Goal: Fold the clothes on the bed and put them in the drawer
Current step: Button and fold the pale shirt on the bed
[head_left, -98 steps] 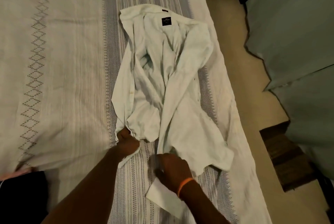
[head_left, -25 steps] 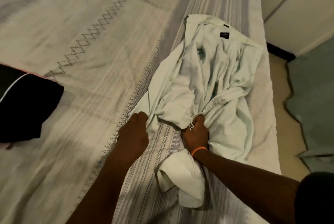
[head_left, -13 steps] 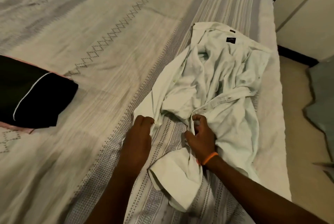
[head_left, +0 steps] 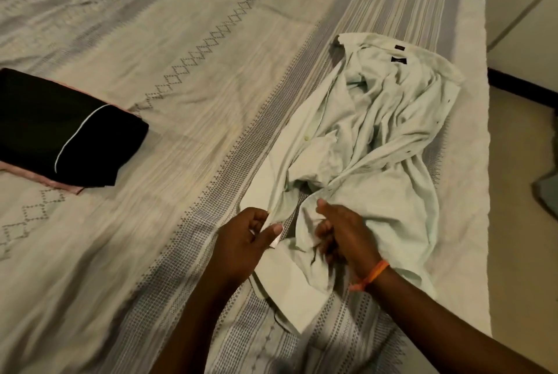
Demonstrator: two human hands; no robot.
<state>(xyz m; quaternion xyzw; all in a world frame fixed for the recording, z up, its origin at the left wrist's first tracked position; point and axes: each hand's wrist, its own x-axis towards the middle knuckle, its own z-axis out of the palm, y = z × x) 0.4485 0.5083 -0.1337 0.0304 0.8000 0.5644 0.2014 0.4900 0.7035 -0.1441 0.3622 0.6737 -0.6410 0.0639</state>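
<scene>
The white shirt [head_left: 371,144] lies rumpled along the bed [head_left: 187,50]'s striped edge, collar far from the person. The left hand [head_left: 244,241] pinches its near hem between thumb and fingers; the right hand [head_left: 341,235] clutches bunched fabric just beside. Folded black clothes [head_left: 60,126] sit well apart.

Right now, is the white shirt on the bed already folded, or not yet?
Not yet folded. The white shirt lies crumpled and open on the bed, while the left hand and right hand grip its lower edge.
</scene>
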